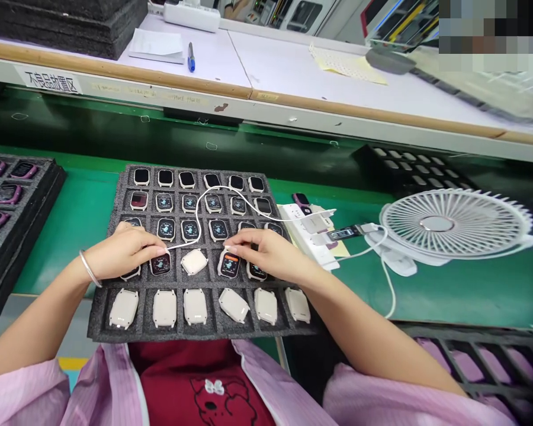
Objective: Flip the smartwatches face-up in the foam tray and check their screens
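A grey foam tray (102,313) full of smartwatch bodies lies in front of me. My left hand (131,248) pinches the end of a white charging cable (198,216) at the top edge of a lit watch (161,264) in the fourth row. Closed with thumb and fingertips on the upper edge of another watch (229,264), my right hand (270,253) is two pockets to the right; an orange band shows on that screen. Between them a cream watch body (194,261) lies face down. Several face-down bodies fill the nearest row, and face-up watches fill the rows behind.
The cable runs to a white power strip (308,234) beside a small USB meter (344,232). A white fan (453,228) lies at the right. Purple watches sit in a foam tray (55,177) at left. A shelf (266,65) with a blue pen (191,58) crosses behind.
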Action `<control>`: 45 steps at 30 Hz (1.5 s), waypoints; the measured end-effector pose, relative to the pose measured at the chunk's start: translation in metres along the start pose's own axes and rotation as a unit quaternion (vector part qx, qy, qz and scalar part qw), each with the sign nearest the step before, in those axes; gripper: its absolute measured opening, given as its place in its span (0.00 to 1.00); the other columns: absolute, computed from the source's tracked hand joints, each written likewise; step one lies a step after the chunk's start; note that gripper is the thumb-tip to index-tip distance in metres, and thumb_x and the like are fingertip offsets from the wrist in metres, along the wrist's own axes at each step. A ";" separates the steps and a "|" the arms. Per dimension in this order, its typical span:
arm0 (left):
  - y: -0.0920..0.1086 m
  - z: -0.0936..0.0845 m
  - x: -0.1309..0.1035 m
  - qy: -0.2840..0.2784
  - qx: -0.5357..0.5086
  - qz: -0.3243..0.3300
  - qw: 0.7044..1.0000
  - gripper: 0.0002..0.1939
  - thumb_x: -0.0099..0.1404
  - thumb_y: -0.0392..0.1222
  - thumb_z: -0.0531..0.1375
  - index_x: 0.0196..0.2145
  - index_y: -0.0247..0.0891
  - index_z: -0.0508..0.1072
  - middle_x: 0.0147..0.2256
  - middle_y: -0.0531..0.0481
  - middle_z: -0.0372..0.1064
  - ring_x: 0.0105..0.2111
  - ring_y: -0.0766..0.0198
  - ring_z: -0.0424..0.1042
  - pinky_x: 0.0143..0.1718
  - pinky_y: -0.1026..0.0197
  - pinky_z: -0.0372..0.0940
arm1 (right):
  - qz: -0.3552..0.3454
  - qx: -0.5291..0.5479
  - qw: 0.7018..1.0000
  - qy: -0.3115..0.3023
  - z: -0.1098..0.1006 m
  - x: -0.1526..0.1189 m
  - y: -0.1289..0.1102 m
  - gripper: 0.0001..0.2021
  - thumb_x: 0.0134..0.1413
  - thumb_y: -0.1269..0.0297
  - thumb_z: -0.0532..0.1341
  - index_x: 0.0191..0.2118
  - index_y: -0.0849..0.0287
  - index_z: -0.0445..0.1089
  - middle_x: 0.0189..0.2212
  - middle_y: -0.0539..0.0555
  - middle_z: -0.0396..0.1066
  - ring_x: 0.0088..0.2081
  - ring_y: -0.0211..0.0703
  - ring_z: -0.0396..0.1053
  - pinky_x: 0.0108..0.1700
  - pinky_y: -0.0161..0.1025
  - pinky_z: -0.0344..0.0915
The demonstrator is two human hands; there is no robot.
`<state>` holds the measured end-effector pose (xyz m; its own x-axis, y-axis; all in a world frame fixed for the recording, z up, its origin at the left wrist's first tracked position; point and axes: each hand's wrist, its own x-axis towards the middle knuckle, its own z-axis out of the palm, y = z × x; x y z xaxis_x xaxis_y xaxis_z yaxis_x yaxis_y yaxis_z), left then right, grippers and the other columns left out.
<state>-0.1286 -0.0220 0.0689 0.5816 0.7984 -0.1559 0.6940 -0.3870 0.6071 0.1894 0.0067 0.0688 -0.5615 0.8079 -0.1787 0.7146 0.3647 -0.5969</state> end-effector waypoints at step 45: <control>0.007 0.014 0.001 0.007 0.075 0.000 0.997 0.23 0.76 0.48 0.44 0.31 0.39 0.72 0.32 0.51 0.74 0.36 0.58 0.65 0.46 0.51 0.46 | -0.186 -0.038 0.966 -0.175 0.011 0.030 -0.042 0.17 0.72 0.64 0.51 0.57 0.61 0.72 0.47 0.58 0.76 0.49 0.51 0.68 0.55 0.50 0.61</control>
<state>-0.1173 -0.0301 0.0619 0.5762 0.8043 -0.1452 0.7505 -0.4502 0.4838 0.1378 0.0104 0.0803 -0.8826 0.4137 -0.2233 0.4570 0.6434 -0.6142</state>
